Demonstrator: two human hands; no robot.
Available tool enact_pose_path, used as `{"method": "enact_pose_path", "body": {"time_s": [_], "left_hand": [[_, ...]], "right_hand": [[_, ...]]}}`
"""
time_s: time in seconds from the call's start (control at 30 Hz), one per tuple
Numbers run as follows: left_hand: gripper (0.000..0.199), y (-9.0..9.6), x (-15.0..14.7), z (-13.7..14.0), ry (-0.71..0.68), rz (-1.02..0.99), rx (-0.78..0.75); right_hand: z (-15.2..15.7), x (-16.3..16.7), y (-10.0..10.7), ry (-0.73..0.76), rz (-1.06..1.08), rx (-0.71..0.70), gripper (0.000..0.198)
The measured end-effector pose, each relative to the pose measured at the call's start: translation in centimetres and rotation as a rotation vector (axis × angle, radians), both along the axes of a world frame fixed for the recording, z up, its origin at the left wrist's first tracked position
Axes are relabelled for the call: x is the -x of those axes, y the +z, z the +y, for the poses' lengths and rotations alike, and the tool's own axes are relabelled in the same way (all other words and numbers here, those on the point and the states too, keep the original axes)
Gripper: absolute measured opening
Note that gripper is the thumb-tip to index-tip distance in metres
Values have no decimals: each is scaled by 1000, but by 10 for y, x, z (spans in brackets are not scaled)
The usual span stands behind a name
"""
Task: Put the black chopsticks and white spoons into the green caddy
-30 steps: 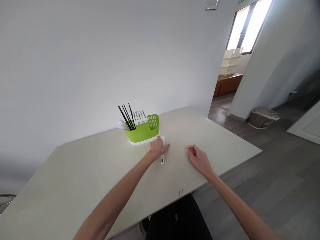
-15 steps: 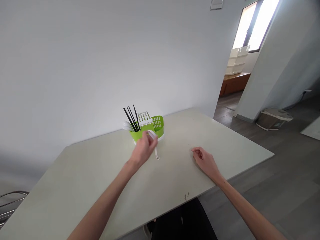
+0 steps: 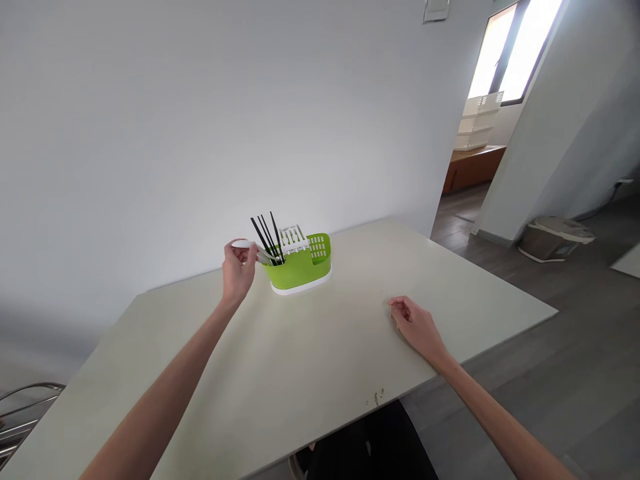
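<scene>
My left hand (image 3: 237,275) is closed on a white spoon (image 3: 244,245), at the left end of the green cutlery caddy (image 3: 296,271). The spoon lies nearly level, its bowl end by my fingers and its thin handle reaching over the caddy's left compartment. Black chopsticks (image 3: 265,233) lean upright in that compartment, and another pale spoon (image 3: 264,259) shows among them, partly hidden. A white slotted rack (image 3: 294,239) sits across the caddy's middle. My right hand (image 3: 413,323) rests on the table with loosely curled fingers, apart from the caddy and holding nothing.
The caddy stands on a pale table (image 3: 310,353) near a white wall (image 3: 200,133). Dark marks (image 3: 376,398) spot the table's front edge. A metal frame (image 3: 30,407) stands at lower left. On the floor at right is a lidded bin (image 3: 553,239).
My left hand has moved left and slightly up with the white spoon, from in front of the caddy to its left end. The spoon's handle has swung from pointing down to lying nearly level.
</scene>
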State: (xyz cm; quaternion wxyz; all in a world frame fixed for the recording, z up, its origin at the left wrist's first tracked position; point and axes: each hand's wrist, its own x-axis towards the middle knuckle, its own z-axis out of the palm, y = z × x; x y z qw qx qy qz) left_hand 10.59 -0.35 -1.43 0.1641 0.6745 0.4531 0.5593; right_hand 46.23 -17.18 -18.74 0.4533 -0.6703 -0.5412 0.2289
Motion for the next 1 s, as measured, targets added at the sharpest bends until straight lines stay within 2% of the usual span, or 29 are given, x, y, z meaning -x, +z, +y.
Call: {"method": "enact_pose_path", "body": {"time_s": [0.17,0.27,0.4,0.57,0.8,1.0], "left_hand": [[35,-28,-4,7,79,138,117],[34,-39,-5,6,112,231,108],[32,-49,-6,5,125,260,97],[31,-53,-6,5,184,296,89],[35,-53,-8,0,158,180,135],[42,-58,-5,-3,178,130,111]], "right_hand": [[1,0,-1,-3,-2,-4,28],[1,0,-1,-3,-2,-4,27],[2,0,-3,-13,-12,2,27],[2,-1,-5,-10,-22,-7,27],[1,0,-3,-11,-17,7,28],[-1,0,-2,16,-5,10,32]]}}
